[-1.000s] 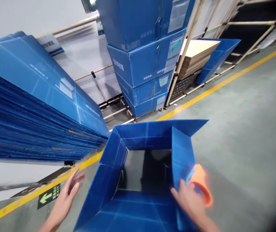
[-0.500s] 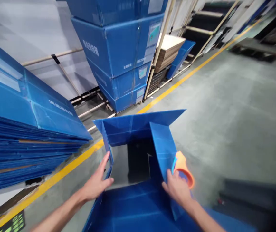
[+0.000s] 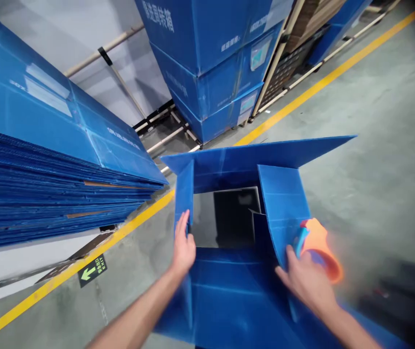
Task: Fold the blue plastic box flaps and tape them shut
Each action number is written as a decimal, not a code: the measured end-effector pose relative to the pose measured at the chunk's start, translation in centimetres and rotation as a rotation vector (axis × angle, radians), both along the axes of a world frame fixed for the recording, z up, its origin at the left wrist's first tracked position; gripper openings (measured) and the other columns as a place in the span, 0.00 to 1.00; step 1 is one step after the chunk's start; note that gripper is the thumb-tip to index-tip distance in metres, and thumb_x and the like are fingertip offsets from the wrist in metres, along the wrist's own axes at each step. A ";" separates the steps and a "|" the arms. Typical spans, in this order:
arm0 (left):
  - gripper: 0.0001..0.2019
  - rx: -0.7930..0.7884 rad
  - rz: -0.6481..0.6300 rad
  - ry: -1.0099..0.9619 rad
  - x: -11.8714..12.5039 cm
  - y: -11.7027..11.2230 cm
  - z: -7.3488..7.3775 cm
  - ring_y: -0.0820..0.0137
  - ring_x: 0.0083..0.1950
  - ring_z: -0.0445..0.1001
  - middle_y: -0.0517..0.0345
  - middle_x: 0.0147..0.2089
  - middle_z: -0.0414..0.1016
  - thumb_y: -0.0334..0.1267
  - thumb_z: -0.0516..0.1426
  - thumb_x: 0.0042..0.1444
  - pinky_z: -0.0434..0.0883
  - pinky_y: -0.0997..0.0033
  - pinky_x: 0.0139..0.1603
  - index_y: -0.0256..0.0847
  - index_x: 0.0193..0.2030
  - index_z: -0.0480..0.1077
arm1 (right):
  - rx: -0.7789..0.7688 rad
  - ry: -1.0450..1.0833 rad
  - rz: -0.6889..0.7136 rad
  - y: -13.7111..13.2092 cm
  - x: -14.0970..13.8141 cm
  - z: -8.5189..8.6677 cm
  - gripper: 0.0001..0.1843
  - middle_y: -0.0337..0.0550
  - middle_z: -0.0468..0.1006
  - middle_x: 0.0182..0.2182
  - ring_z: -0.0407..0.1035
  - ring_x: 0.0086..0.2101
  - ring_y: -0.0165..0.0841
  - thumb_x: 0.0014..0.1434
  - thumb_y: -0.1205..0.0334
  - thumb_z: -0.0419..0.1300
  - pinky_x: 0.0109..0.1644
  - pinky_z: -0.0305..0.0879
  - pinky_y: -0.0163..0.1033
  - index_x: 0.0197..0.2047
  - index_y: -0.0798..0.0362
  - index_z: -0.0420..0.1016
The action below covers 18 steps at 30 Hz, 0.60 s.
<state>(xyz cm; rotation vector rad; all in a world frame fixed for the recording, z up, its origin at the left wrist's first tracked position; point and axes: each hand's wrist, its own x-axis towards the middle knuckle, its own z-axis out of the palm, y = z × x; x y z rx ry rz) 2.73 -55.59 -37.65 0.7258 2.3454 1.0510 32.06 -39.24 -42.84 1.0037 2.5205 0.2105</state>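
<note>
Head view: left hand (image 3: 183, 247) presses the 9 o'clock flap (image 3: 184, 194) of the blue box (image 3: 229, 300) inward; right hand (image 3: 307, 281), gripping an orange tape dispenser (image 3: 319, 247), steadies the 3 o'clock flap (image 3: 282, 208).

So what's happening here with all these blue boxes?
A person is working on an open blue corrugated-plastic box on the floor. The left hand presses on the box's left flap, while the right hand rests against the right flap and holds an orange tape dispenser. The flaps stand open, and the floor shows through the middle. To the left lies a stack of flat blue sheets; behind, made-up blue boxes are piled by a yellow floor line.
</note>
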 end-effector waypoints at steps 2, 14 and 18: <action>0.32 -0.164 -0.046 0.086 3.9 0.6 -2.7 0.59 0.71 0.39 0.56 0.71 0.40 0.27 0.43 0.55 0.48 0.44 0.66 0.49 0.67 0.42 | 0.006 0.019 -0.043 -0.6 -0.9 0.8 0.32 0.55 0.70 0.32 0.69 0.26 0.46 0.60 0.45 0.42 0.32 0.59 0.45 0.57 0.63 0.60; 0.31 -0.163 -0.688 0.588 8.2 8.9 -11.5 0.46 0.70 0.31 0.54 0.71 0.38 0.55 0.51 0.54 0.30 0.28 0.60 0.59 0.65 0.47 | -0.350 0.175 -0.300 -0.1 -4.8 -5.1 0.30 0.67 0.69 0.43 0.71 0.39 0.50 0.59 0.58 0.50 0.44 0.64 0.49 0.62 0.63 0.56; 0.30 -0.215 -0.714 0.556 8.9 10.5 -13.0 0.46 0.70 0.30 0.57 0.71 0.41 0.54 0.53 0.53 0.25 0.27 0.59 0.62 0.63 0.50 | -0.477 0.200 -0.315 1.3 -3.7 -2.6 0.29 0.62 0.70 0.49 0.69 0.46 0.46 0.61 0.56 0.46 0.49 0.65 0.46 0.63 0.57 0.53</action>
